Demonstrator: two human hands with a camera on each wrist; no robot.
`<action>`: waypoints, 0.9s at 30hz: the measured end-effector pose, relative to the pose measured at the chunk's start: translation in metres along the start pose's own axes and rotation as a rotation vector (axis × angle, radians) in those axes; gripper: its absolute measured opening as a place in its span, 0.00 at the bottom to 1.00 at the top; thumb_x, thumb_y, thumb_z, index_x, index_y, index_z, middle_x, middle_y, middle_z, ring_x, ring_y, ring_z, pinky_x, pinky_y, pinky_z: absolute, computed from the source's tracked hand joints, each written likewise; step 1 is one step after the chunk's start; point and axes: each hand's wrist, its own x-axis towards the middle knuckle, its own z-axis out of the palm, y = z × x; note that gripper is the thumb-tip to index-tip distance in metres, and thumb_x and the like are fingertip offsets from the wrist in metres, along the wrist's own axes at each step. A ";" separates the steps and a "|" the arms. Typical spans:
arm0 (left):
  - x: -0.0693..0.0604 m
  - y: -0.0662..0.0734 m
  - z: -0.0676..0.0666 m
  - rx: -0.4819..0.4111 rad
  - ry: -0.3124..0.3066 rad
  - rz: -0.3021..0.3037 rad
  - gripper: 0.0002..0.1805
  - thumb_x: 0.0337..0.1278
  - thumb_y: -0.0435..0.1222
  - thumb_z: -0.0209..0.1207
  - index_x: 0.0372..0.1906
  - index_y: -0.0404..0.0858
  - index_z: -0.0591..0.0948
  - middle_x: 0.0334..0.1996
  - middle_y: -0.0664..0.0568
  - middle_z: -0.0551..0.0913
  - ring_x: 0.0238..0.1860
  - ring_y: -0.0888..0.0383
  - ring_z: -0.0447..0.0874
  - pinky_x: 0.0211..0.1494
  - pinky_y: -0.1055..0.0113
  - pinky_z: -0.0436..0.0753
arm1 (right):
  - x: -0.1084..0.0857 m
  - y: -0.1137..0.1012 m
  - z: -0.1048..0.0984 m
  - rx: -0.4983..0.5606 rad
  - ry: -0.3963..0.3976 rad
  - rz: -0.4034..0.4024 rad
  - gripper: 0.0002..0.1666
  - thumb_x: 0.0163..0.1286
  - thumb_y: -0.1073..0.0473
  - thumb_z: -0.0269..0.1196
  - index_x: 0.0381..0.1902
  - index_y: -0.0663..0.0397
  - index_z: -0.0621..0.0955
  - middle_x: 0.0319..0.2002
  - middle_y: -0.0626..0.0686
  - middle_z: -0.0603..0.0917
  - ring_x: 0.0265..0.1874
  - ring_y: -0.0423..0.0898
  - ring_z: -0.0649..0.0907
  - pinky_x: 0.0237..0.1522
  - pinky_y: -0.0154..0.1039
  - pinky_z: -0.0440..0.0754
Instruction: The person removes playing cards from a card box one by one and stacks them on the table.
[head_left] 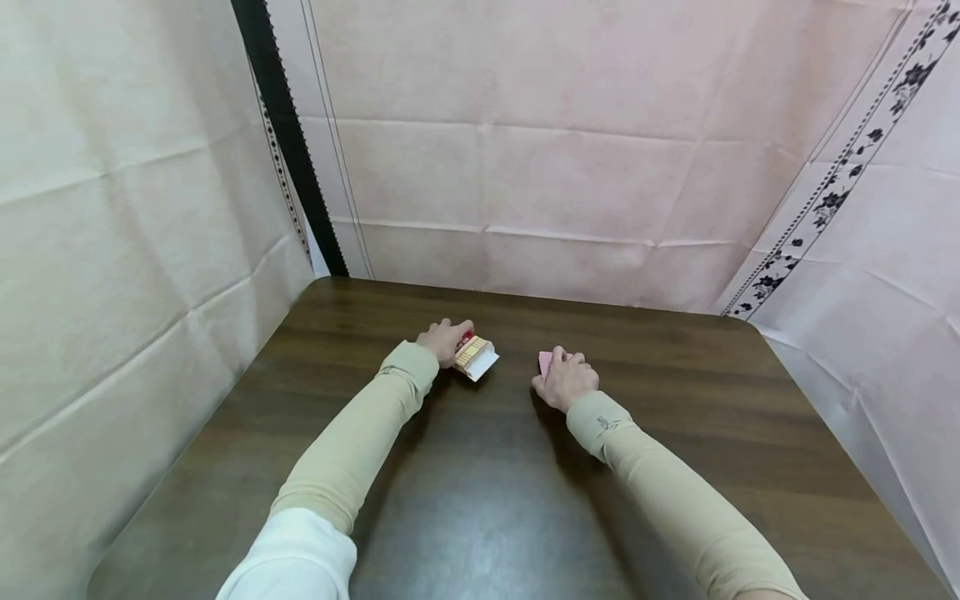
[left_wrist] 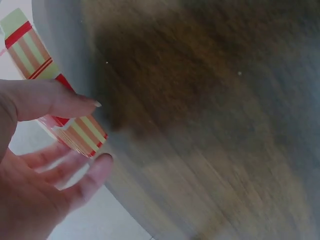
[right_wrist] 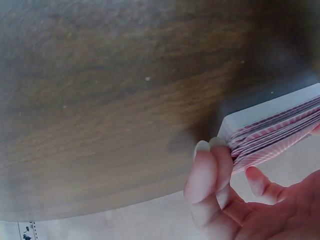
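My left hand grips a small card box with red, yellow and orange stripes. The white end of the box faces right and its flap looks open. In the left wrist view the thumb lies across the striped side of the box, and the fingers are on the far side. To the right, my right hand holds a deck of playing cards with pink-red patterned backs. Seen from the right wrist, the deck is thick and its edges are slightly uneven, with fingertips at one end. Whether the box holds anything is hidden.
Both hands are over the far half of a dark brown wooden table. Pale cloth hangs behind the table and at both sides, with a black strip at the left corner and a floral border at the right.
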 end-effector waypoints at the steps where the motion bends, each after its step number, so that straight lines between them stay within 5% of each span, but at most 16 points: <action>1: 0.001 0.002 0.001 0.018 0.002 0.022 0.28 0.55 0.28 0.58 0.59 0.53 0.68 0.56 0.40 0.71 0.56 0.41 0.72 0.55 0.44 0.74 | 0.000 0.001 0.000 0.002 -0.002 0.005 0.36 0.61 0.41 0.56 0.57 0.61 0.66 0.42 0.70 0.75 0.35 0.64 0.81 0.35 0.55 0.80; 7: 0.004 0.012 0.004 0.178 0.017 0.178 0.31 0.57 0.29 0.60 0.64 0.54 0.67 0.59 0.43 0.73 0.59 0.42 0.70 0.59 0.43 0.72 | 0.002 0.003 0.000 -0.007 -0.028 0.006 0.37 0.62 0.41 0.55 0.58 0.62 0.65 0.43 0.70 0.75 0.36 0.63 0.82 0.36 0.55 0.81; 16: 0.004 0.018 0.008 0.525 0.073 0.382 0.27 0.70 0.34 0.48 0.69 0.60 0.64 0.65 0.50 0.70 0.65 0.48 0.66 0.66 0.48 0.69 | 0.007 0.001 0.000 -0.036 -0.033 -0.018 0.35 0.63 0.41 0.56 0.57 0.62 0.65 0.42 0.70 0.75 0.36 0.62 0.82 0.36 0.55 0.81; 21: 0.008 0.018 0.013 0.740 0.129 0.508 0.34 0.65 0.32 0.54 0.69 0.65 0.61 0.68 0.52 0.68 0.64 0.52 0.69 0.64 0.52 0.71 | 0.006 0.001 0.000 -0.035 -0.035 -0.024 0.34 0.63 0.42 0.56 0.56 0.61 0.66 0.42 0.70 0.75 0.36 0.62 0.82 0.35 0.55 0.81; 27: 0.015 0.017 0.019 0.827 0.188 0.620 0.39 0.59 0.33 0.61 0.69 0.66 0.60 0.70 0.50 0.67 0.65 0.52 0.71 0.64 0.53 0.73 | 0.005 0.001 0.001 -0.028 -0.033 -0.017 0.34 0.63 0.41 0.57 0.56 0.61 0.67 0.42 0.70 0.76 0.37 0.63 0.83 0.36 0.55 0.82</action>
